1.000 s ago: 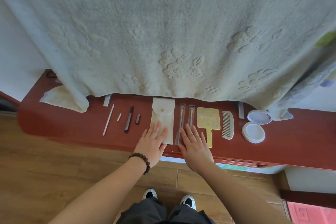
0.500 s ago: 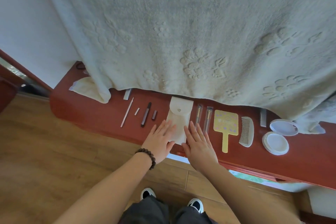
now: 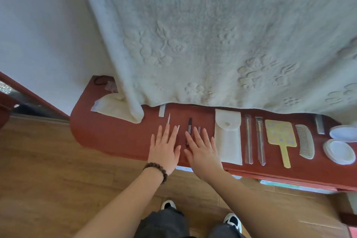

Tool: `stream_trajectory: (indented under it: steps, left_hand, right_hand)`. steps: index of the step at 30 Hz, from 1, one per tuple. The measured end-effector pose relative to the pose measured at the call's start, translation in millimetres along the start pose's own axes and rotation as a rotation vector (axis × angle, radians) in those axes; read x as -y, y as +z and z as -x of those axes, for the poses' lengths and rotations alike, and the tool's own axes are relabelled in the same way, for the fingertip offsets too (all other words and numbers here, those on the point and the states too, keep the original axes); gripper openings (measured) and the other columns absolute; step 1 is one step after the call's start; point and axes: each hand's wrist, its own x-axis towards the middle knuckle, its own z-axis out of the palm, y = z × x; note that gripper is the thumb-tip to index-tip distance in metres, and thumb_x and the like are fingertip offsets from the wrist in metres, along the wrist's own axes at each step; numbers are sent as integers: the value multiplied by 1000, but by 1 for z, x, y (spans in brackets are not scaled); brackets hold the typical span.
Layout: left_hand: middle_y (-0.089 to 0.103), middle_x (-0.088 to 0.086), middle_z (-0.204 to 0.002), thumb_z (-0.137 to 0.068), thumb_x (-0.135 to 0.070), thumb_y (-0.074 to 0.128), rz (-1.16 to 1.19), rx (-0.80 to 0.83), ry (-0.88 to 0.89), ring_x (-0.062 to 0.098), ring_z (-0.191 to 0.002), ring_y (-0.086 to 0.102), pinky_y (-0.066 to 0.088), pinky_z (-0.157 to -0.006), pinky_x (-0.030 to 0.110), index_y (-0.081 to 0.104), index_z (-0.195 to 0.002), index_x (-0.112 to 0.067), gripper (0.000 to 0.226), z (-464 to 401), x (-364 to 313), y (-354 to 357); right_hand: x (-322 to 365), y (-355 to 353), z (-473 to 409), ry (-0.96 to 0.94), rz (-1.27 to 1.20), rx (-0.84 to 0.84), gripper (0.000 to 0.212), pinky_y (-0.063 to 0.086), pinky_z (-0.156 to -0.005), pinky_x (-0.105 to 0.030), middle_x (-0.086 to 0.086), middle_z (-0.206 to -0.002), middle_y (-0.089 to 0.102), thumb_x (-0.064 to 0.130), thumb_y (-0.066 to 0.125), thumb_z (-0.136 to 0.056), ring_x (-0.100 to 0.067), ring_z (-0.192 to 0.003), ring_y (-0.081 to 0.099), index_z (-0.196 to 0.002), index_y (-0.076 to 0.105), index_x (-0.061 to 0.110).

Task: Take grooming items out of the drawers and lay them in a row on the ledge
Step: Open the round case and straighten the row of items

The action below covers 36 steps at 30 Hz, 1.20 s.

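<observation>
Both hands have shifted left along the ledge point(image 3: 116, 137) since half a second ago, leaving the white snap pouch point(image 3: 228, 137) and coming to rest over the small tools at the row's left end. Nearest the camera, a person's two forearms reach out above dark trousers, black-and-white shoes and a wood floor. The left hand point(image 3: 164, 150), a dark beaded bracelet point(image 3: 156, 170) at its wrist, lies palm down with fingers spread flat and holds nothing; its fingertips cover the lower part of a thin white stick point(image 3: 168, 118). The right hand point(image 3: 202, 152) lies the same way just beside it, fingers splayed and empty, partly covering a dark slim tool point(image 3: 189, 124). To the right, the row runs on along the red ledge: the pouch, two long tools in clear sleeves point(image 3: 248, 139), a yellow hand mirror point(image 3: 280, 135), a pale comb point(image 3: 305, 141) and two round white lids point(image 3: 340, 150) at the far right. Behind the row, small metal pieces point(image 3: 162, 110) lie near the hem of a cream embossed blanket point(image 3: 212, 35), which hangs over the back of the ledge and fills the upper view.
</observation>
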Motion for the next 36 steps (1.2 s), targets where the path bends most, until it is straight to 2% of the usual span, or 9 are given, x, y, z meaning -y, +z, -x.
stream_trajectory:
  steps: [2,4,13,19,25,36]
  left_hand:
    - [-7,1,-161,-101,-42,26,-18,58,51,23,-148,-9,3,-121,44,-7,-151,-30,62,-5,10,2]
    - [-8,1,-162,-101,-42,25,-24,102,77,22,-149,-8,3,-121,43,-7,-151,-28,62,-9,18,4]
    - [-11,3,-161,-101,-38,26,-10,143,149,20,-149,-7,1,-121,38,-4,-153,-15,64,-14,22,6]
    - [-10,2,-161,-101,-37,25,-37,156,163,20,-148,-9,1,-121,38,-6,-152,-12,65,-15,15,9]
    - [-9,4,-161,-102,-40,23,-47,162,178,21,-148,-9,1,-122,38,-3,-152,-10,64,-17,7,10]
    - [-7,5,-161,-102,-39,23,-56,178,167,22,-148,-9,0,-122,40,-1,-152,-10,63,-17,-17,11]
  right_hand:
    - [14,6,-10,86,13,28,58,-7,-119,-46,1,-160,-12,50,11,-99,-27,-145,-21,-151,-4,30]
    - [24,10,-16,143,18,45,57,-5,-119,-47,1,-160,-14,48,14,-101,-27,-144,-21,-151,-6,29]
    - [31,13,-25,246,35,83,59,-6,-119,-45,0,-159,-16,47,12,-101,-27,-144,-21,-151,-9,26]
    - [26,15,-23,231,43,39,59,-6,-119,-40,-2,-159,-16,46,14,-101,-23,-145,-20,-151,-9,24]
    - [13,12,-17,241,52,10,60,-8,-119,-39,-1,-160,-10,46,15,-101,-22,-146,-17,-151,-7,23]
    - [-5,4,-13,246,38,35,60,-7,-119,-43,0,-160,-11,46,15,-101,-21,-145,-20,-151,-8,24]
